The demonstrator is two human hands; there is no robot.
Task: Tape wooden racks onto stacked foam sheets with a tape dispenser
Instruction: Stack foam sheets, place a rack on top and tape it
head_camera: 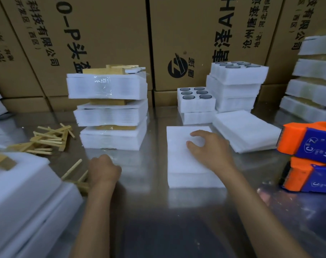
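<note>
A white stack of foam sheets (186, 164) lies flat on the steel table in front of me. My right hand (210, 148) rests on its top, fingers spread and slightly bent. My left hand (103, 170) is curled at the table's left, gripping a wooden rack (78, 180) whose sticks poke out to its left. Two orange and blue tape dispensers (307, 144) sit stacked at the right edge, untouched. Behind the left hand stand three taped bundles (110, 112) of foam with wooden racks between them.
Loose wooden racks (48, 138) lie at the left. Foam trays with round holes (195, 99) and plain foam sheets (246, 130) sit at the back right. More foam (24, 192) fills the near left. Cardboard boxes (106, 34) wall the back.
</note>
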